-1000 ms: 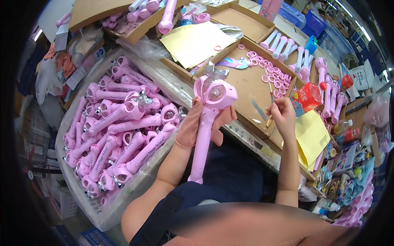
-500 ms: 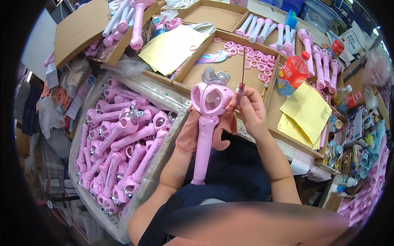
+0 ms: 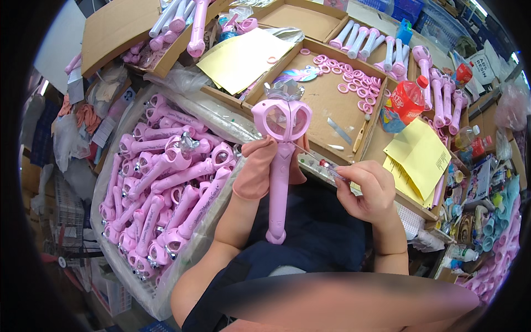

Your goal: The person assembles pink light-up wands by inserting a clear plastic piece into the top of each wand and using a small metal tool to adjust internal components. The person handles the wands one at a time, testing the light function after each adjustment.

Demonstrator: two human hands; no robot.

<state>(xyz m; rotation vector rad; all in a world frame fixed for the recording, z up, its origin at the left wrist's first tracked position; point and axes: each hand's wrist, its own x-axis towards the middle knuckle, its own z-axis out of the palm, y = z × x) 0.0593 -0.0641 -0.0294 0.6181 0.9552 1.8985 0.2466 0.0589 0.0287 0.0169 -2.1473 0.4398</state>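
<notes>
Upright in front of me stands a pink toy wand (image 3: 280,191), with clear windows in its round head and a silver crown on top. Wearing a salmon-coloured glove, my left hand (image 3: 254,169) is closed round the wand just below the head; part of the fingers is behind it. My bare right hand (image 3: 369,192) pinches the handle of a screwdriver (image 3: 325,163). The thin shaft slants up to the left, and its tip meets the wand's neck under the head. Whether the tip sits in a screw I cannot tell.
To the left, a plastic-lined crate (image 3: 191,288) is heaped with pink wands. Ahead, a cardboard tray (image 3: 315,113) holds pink rings, a knife-like tool and a strip. Yellow paper sheets (image 3: 417,160), a red drink pouch (image 3: 406,105) and more wand parts lie to the right.
My right hand has swung the screwdriver down from pointing upward to slanting against the wand's neck. The wand's head has turned, showing two windows either side of a central seam.
</notes>
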